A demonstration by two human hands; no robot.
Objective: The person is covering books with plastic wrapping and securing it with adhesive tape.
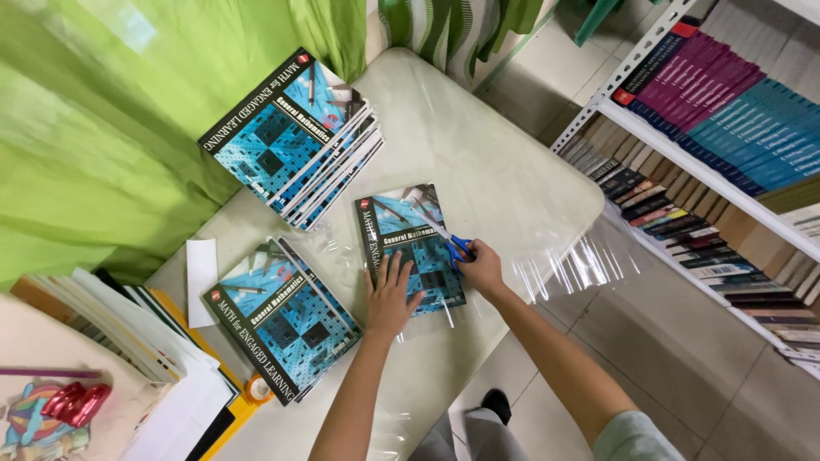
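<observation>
A blue-covered textbook point(408, 243) lies on a clear plastic sheet point(547, 256) spread over the white table point(478, 145). My left hand point(390, 299) presses flat on the book's lower edge, fingers spread. My right hand point(481, 267) grips blue-handled scissors point(446, 237) whose blades point up across the book cover. The plastic sheet hangs off the table's right edge.
A stack of the same blue books point(295, 137) sits at the far left, a smaller stack point(286, 316) nearer me. A tape roll point(259, 390), white paper slip point(201, 282) and piled papers point(154, 341) lie left. Green curtain behind; a bookshelf point(717, 162) stands right.
</observation>
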